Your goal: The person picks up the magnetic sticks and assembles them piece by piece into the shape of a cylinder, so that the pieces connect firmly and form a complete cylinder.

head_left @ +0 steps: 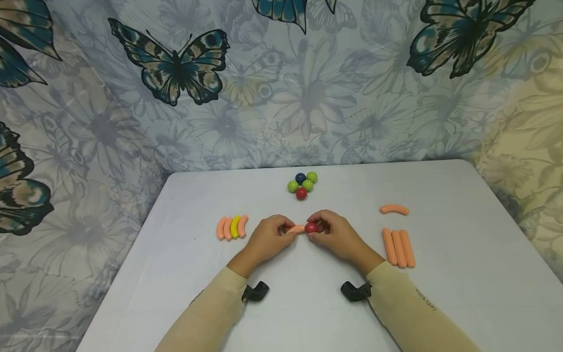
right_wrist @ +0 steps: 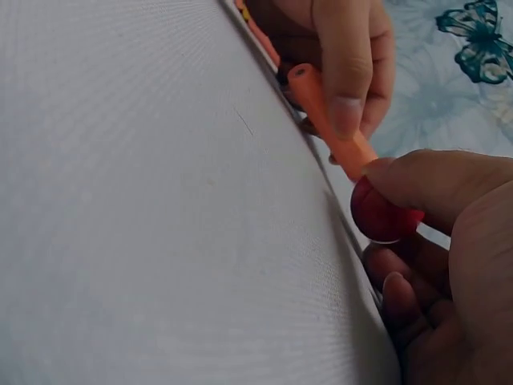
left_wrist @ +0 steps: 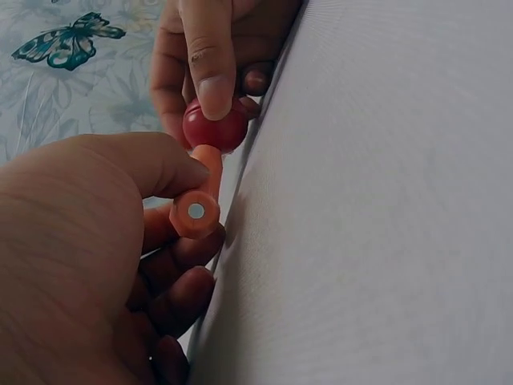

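Observation:
Both hands meet just above the middle of the white table [head_left: 176, 274]. My left hand [head_left: 281, 230] pinches a short orange rod [head_left: 295, 229] between thumb and fingers; its round end with a small metal disc [left_wrist: 195, 211] faces the left wrist camera. My right hand [head_left: 317, 229] pinches a red ball [head_left: 312, 227] with thumb and fingertips. The ball [left_wrist: 214, 127] touches the far end of the rod [left_wrist: 200, 192]. In the right wrist view the rod [right_wrist: 333, 124] runs down to the ball [right_wrist: 383, 216].
Several balls [head_left: 302, 185], green, blue and red, cluster at the table's back middle. Curved orange and yellow pieces [head_left: 232, 227] lie to the left. Three straight orange rods [head_left: 398, 248] lie to the right, with one curved piece [head_left: 394, 209] behind them. Butterfly-print fabric [head_left: 176, 73] hangs behind.

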`<state>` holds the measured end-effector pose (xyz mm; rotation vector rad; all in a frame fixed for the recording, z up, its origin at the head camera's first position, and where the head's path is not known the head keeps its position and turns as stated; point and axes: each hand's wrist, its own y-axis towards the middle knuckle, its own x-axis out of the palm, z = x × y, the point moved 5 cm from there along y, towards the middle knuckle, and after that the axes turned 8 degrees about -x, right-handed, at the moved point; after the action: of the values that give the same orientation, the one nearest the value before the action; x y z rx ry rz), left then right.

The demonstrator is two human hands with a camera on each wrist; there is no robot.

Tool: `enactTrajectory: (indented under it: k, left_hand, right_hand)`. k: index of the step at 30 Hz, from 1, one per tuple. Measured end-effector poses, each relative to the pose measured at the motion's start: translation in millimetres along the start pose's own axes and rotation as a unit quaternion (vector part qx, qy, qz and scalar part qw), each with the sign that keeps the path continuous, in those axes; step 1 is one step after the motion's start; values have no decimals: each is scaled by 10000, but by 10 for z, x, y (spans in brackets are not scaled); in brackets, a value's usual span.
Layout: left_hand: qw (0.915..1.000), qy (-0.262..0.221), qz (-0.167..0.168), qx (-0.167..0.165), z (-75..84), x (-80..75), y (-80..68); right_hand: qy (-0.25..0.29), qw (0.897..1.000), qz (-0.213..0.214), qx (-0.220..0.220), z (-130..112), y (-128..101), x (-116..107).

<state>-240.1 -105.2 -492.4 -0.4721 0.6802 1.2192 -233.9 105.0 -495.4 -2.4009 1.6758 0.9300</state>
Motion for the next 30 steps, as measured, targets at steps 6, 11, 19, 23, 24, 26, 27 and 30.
enactTrajectory:
  k: [6, 11, 19, 23, 24, 26, 27, 30]
  left_hand:
    - [9997, 126, 149, 114, 22, -10, -3]
    - [9997, 148, 209, 54, 8, -11, 2]
    - [9987, -407, 192, -225, -32, -54, 8]
    - [9967, -623, 290, -421, -58, -120, 7]
    - [9961, -683, 313, -472, -68, -137, 7]
    - [9943, -832, 360, -564, -84, -175, 6]
    - [9935, -887, 391, -603, -91, -192, 9]
    - [9908, -1063, 452, -708, -123, -221, 23]
  right_hand:
    - [-218, 9997, -59, -119, -6, 3, 12]
    - [-313, 9994, -44, -136, 2, 10, 24]
    - [-373, 9992, 33, -128, -7, 7, 11]
    - [-429, 9990, 39, -132, -31, 5, -1]
    - [-445, 9989, 43, -130, -34, 6, -3]
    - [-465, 9988, 46, -117, -33, 7, -5]
    - [-467, 9988, 42, -103, -33, 7, -5]
    - [-445, 9990, 40, -61, -24, 0, -8]
